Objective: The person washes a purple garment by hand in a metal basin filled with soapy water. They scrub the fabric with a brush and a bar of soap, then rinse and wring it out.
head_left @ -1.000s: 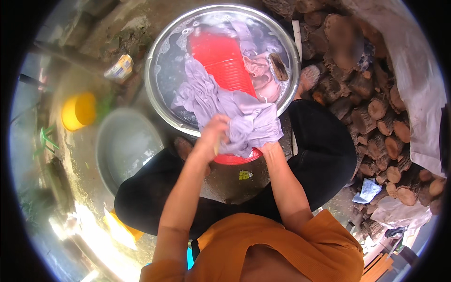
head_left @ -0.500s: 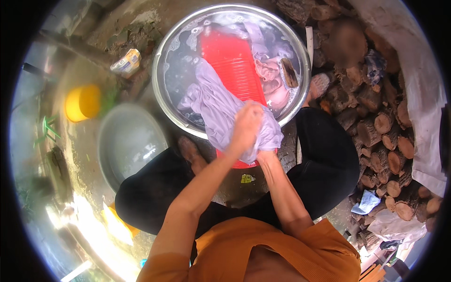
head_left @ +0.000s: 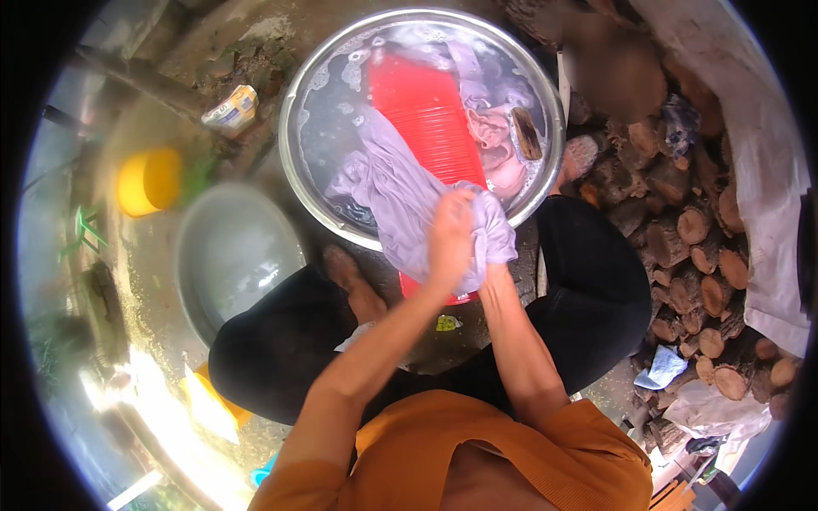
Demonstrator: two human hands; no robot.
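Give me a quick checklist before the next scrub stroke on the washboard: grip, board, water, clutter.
1. Left hand on the lilac garment: ok, it presses the bunched cloth down.
2. Right hand gripping: cannot tell, the cloth hides most of it.
3. Red washboard seated: ok, it slopes from the soapy water over the near rim of the metal basin.
4. Garment on the board: ok, its tail trails across the ribs into the water.
5. Pink clothes clear of the stroke: ok, they float right of the board.
6. Brush: ok, it lies by the basin's right edge, away from the hands.
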